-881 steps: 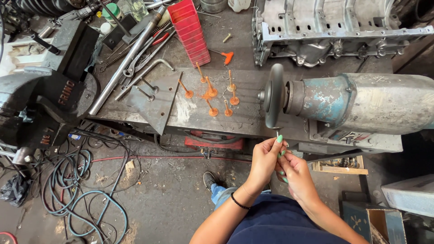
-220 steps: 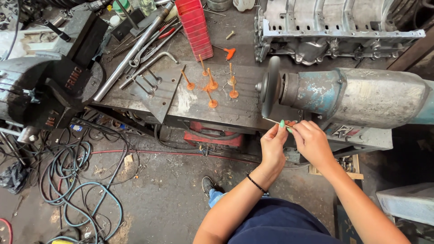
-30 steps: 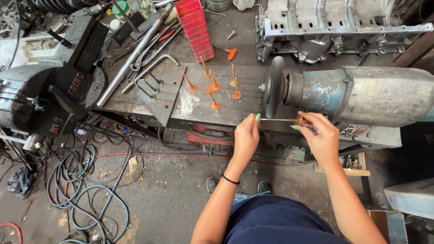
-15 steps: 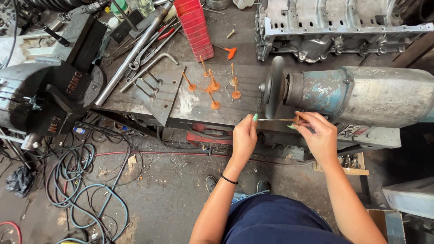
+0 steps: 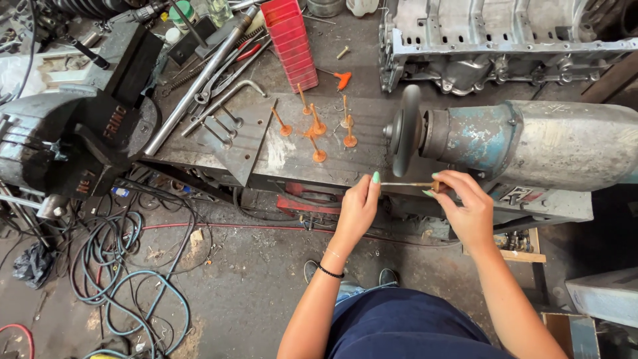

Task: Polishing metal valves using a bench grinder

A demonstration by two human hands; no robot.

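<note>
I hold a thin rusty engine valve (image 5: 407, 184) level between both hands, just below the dark grinding wheel (image 5: 406, 129) of a big grey and teal bench grinder (image 5: 551, 143). My left hand (image 5: 359, 206) pinches the tip of its stem. My right hand (image 5: 465, 206) grips the head end. Several more orange rusty valves (image 5: 316, 126) lie on the steel workbench (image 5: 219, 143) to the left of the wheel.
A red ridged tray (image 5: 290, 40) and an engine block (image 5: 505, 43) sit at the back of the bench. Long tools and wrenches (image 5: 212, 73) lie at left beside a dark vise (image 5: 86, 143). Hoses and cables (image 5: 126, 266) coil on the floor.
Over the last second both hands shifted slightly and the valve stays level under the wheel. Much earlier, the hands held the valve nearly upright, lower down.
</note>
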